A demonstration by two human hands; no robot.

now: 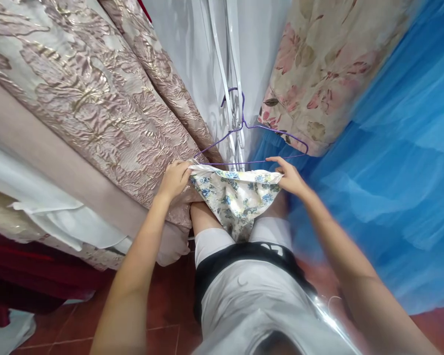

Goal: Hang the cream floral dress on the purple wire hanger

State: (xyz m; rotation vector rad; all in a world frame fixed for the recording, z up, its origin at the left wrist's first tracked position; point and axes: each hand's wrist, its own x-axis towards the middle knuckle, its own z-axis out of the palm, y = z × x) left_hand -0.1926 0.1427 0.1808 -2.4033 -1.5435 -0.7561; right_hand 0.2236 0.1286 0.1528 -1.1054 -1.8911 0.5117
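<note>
A: How does the cloth look?

B: The cloth (240,195) is off-white, printed with blue flowers and touches of yellow-green. Stretched between two hands, it falls in soft folds, narrowing downward in front of the person's thighs. A thin purple hanger (243,122) spans just above its top edge; I can't tell whether they're joined.

A: And the arms?

B: Both forearms reach forward, spread wide. The left hand (175,180) grips the cloth's upper left corner, fingers bent over the edge. The right hand (292,178) pinches the upper right corner, index finger stretched toward the hanger's lower bar; I can't tell if it touches.

A: What's around them?

B: Broad blue fabric (385,162) on the right, a rose-toned garment (96,93) with raised, shiny flowers on the left, red floor tiles (159,305) below, a cream garment (318,74) with pink flowers, then narrow white straps (234,49) hanging by the hanger's hook.
</note>
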